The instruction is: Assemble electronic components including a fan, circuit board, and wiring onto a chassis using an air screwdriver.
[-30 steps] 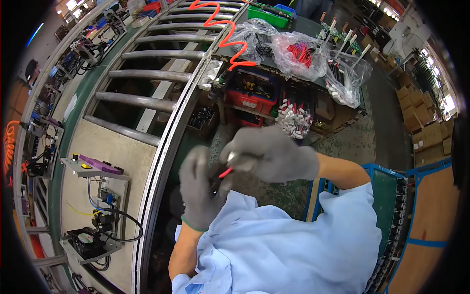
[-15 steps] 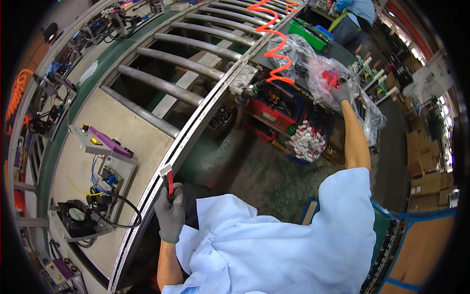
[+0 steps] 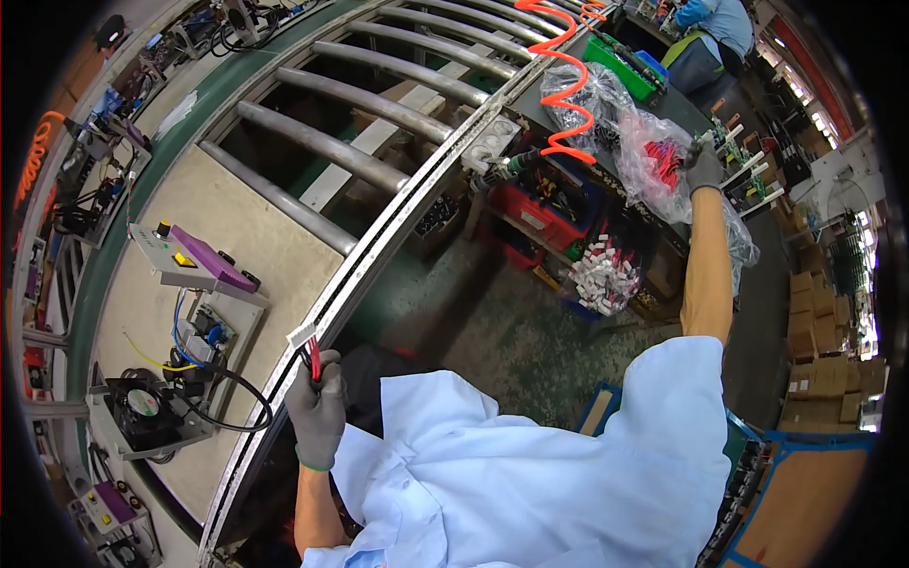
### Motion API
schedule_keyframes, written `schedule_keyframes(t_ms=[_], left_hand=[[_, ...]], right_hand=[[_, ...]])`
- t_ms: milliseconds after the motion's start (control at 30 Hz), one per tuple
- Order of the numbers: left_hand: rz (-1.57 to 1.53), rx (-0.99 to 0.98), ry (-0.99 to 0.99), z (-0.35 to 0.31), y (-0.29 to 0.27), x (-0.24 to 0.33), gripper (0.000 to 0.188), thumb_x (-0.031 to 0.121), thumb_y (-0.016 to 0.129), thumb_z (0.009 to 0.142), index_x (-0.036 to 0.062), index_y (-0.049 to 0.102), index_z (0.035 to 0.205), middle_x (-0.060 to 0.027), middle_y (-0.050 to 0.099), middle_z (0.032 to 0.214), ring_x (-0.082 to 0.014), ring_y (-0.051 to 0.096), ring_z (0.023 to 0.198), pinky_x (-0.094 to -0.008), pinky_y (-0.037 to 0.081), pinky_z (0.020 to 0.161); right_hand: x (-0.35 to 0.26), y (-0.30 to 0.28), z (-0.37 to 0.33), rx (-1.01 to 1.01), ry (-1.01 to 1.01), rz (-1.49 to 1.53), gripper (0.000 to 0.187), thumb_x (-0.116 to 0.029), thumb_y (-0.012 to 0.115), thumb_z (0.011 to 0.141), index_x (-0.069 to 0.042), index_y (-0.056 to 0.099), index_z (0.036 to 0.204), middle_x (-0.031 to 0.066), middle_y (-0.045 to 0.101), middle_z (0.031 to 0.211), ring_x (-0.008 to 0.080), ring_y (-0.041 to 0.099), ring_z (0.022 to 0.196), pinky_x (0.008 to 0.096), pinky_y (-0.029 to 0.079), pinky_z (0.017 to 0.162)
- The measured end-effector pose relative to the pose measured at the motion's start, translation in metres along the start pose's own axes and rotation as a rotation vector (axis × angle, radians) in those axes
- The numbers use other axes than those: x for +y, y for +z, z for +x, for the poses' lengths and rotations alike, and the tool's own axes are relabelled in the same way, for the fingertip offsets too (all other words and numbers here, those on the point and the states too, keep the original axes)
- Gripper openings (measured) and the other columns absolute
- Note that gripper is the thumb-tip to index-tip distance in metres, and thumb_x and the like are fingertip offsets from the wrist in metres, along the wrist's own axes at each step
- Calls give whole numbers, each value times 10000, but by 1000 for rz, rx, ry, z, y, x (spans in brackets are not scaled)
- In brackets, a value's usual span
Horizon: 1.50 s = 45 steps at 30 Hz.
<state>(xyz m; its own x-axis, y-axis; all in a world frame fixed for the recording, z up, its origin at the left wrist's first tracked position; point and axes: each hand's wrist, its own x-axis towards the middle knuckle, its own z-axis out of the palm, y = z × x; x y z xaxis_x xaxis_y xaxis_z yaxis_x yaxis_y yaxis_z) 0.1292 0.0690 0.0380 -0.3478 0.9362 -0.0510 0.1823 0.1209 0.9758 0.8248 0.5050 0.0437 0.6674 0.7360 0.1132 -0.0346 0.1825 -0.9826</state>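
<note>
In my gloved left hand point(image 3: 317, 412) is a wire harness point(image 3: 314, 358) with red and black leads and a white connector. The fingers are closed round the leads beside the metal conveyor rail point(image 3: 276, 381). My gloved right hand point(image 3: 703, 168) reaches far to the right, at the edge of a clear plastic bag point(image 3: 639, 156) holding red wires point(image 3: 666, 161). Its fingers look curled; what they hold, if anything, is too small to make out. On the board to the left sits an opened device point(image 3: 213, 327) with a purple-edged panel, a circuit board and a black fan point(image 3: 140, 405).
Metal rollers point(image 3: 365, 112) run beyond the board. A coiled orange hose point(image 3: 566, 95) hangs over the side bench. A green bin point(image 3: 620, 68) stands there, with red bins point(image 3: 540, 218) and white connectors point(image 3: 604, 276) below. Another person point(image 3: 705, 43) is at the far right.
My right hand has moved right, from over the red wires to the bag's edge. My left hand still holds the harness, its white connector now tilted more to the left.
</note>
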Motion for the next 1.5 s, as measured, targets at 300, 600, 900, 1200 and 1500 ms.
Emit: schedule_keyframes(t_ms=[300,600,900,1200,1500], left_hand=[[23,-65,31,-1,11,0,171,100,588,994,-13,640,1111,35,507,717,-39,459,614,-219,369,554],[37,11,29,-13,-7,-6,173,123,594,1001,-16,635,1094,24,522,738,-52,462,630,-226,385,563],[-16,39,53,-16,-18,-8,176,113,573,998,-27,624,1092,18,520,718,-60,476,616,-230,389,557],[134,206,326,9,-10,22,129,59,626,947,15,661,1064,-43,636,825,-120,560,678,-279,469,625],[-116,124,680,-22,-19,60,333,58,631,913,34,599,1244,-130,675,925,-283,660,816,-339,515,705]], right_hand=[[-24,135,-132,-391,-887,-1273,258,-283,604,858,-119,762,980,176,712,1012,377,686,938,492,546,812],[51,172,-123,-463,-610,-1636,262,-218,642,836,-39,748,996,221,714,1071,387,695,1030,486,555,879],[-26,162,-139,-95,-797,-1344,289,-335,664,858,-55,728,889,240,698,895,400,699,895,489,552,767],[-232,144,-361,-852,-1108,-756,63,-6,562,942,-7,550,879,90,501,761,159,500,676,305,424,637],[-170,234,-587,-2026,-902,-224,127,-35,666,812,-39,597,919,149,592,861,349,606,773,410,493,677]])
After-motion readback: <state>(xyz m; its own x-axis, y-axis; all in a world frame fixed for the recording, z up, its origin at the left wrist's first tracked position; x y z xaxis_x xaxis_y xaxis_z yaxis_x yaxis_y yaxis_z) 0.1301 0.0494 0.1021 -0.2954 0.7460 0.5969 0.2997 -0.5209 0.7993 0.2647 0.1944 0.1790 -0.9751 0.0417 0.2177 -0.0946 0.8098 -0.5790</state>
